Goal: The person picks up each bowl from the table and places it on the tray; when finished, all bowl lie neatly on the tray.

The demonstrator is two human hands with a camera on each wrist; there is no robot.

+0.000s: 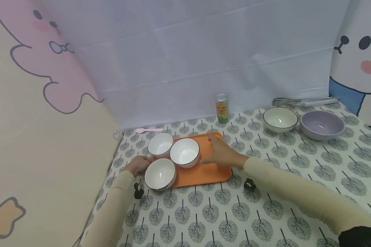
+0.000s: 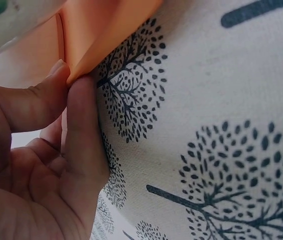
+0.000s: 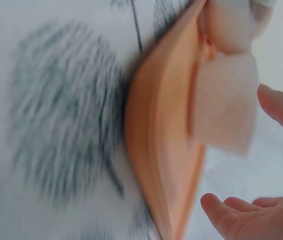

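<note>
My left hand (image 1: 138, 165) pinches the left edge of an orange tray (image 1: 201, 176); in the left wrist view the thumb and forefinger meet on the tray rim (image 2: 101, 37). Over the tray's right half, my right hand (image 1: 223, 152) has its fingers spread and thumb apart, with nothing between them. Its thumb points at a white bowl with a dark rim (image 1: 184, 152) standing on the tray. A second dark-rimmed bowl (image 1: 160, 144) is at the tray's back left corner. A third bowl, speckled at the rim (image 1: 159, 174), overlaps the front left corner beside my left hand.
Behind the tray lies a pink spoon (image 1: 149, 130), and a yellow drink can (image 1: 222, 109) stands near the back wall. To the right are a white bowl (image 1: 280, 119), a purple bowl (image 1: 322, 125) and a whisk (image 1: 306, 102). A tree-patterned cloth (image 1: 201, 212) covers the table.
</note>
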